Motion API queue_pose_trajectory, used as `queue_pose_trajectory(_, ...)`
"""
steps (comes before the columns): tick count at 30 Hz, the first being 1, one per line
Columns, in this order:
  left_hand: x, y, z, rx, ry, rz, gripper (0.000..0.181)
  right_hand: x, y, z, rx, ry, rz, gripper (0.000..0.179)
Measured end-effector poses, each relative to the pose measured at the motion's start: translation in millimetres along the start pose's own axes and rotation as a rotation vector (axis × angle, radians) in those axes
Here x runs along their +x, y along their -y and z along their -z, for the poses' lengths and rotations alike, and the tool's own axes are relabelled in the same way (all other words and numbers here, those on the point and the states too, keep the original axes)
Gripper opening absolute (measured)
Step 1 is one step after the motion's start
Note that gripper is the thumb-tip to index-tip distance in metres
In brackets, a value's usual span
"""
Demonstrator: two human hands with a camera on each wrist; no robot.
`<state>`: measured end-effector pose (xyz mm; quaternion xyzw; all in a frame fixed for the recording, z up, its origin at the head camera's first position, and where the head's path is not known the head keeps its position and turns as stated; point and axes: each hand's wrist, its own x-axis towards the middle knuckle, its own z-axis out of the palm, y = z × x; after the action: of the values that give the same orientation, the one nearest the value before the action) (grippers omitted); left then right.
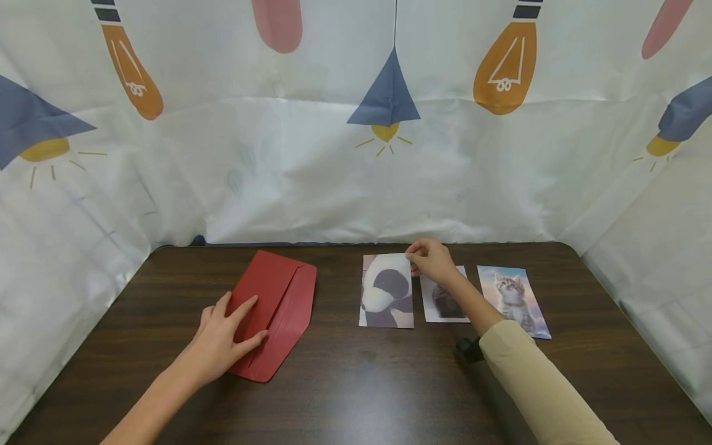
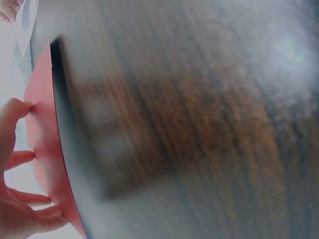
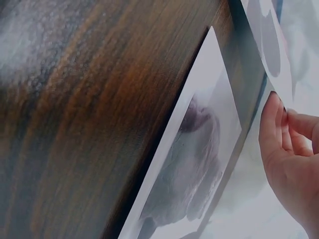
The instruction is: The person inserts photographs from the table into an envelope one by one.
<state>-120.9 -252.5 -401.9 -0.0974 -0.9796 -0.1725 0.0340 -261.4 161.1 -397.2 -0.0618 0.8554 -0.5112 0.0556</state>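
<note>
A red envelope [image 1: 266, 309] lies at a slant on the left of the table with its flap side up. My left hand [image 1: 219, 343] rests on it, fingers spread and fingertips touching the paper. In the left wrist view those fingertips stand along the envelope's surface [image 2: 47, 149]. My right hand [image 1: 432, 262] pinches the upper right corner of a photo [image 1: 387, 300] of a white animal with dark patches. Beneath my right wrist lies a second photo [image 3: 187, 164], showing a dark animal and partly covered by the hand in the head view.
To the right lies a kitten photo [image 1: 508, 293], its lower part behind the right forearm. All of this is on a dark wooden table [image 1: 361, 389]. A white curtain [image 1: 311, 179] printed with lamps closes off the table's back and sides.
</note>
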Motion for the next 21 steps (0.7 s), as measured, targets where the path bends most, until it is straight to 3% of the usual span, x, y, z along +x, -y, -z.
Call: queue_pose_trajectory(21, 5.8, -10.7, 4.2, -0.032, 0.0, 0.009, 0.072, -10.4, 10, 4, 0.038, 0.024, 0.014, 0.021)
